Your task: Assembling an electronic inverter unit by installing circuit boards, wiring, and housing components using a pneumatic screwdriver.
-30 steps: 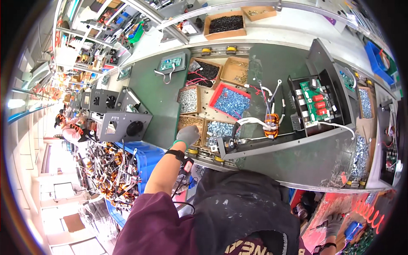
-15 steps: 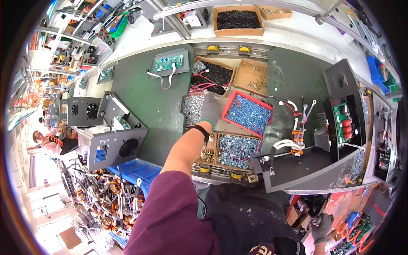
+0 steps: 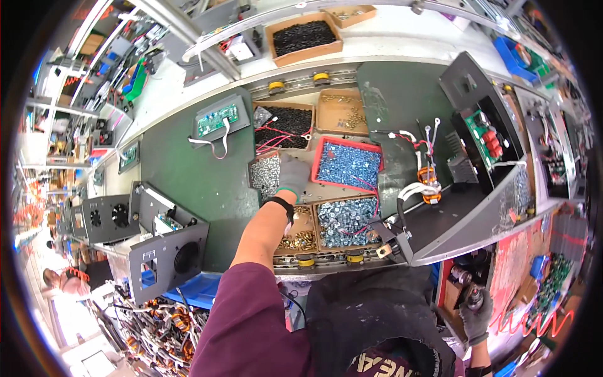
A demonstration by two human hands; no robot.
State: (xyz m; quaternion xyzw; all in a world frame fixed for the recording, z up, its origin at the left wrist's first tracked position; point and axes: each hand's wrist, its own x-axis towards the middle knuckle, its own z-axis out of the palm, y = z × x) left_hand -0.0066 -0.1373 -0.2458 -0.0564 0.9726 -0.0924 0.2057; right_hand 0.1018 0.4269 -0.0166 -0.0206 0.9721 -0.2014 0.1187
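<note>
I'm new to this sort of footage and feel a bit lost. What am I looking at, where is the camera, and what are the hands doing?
There is no machine arm here: a person works with two hands in grey gloves. The view comes from a wide fisheye camera worn on the head, looking down, so straight edges bend near the rim.

The left hand is beside the silver fasteners; its fingertips are too unclear to show whether it holds any. The right hand, low on the right, grips a dark tool.

On the green work surface lies a circuit board on a grey plate. Right of the left hand is a red tray of bluish small parts, and farther right an open metal housing.
</note>
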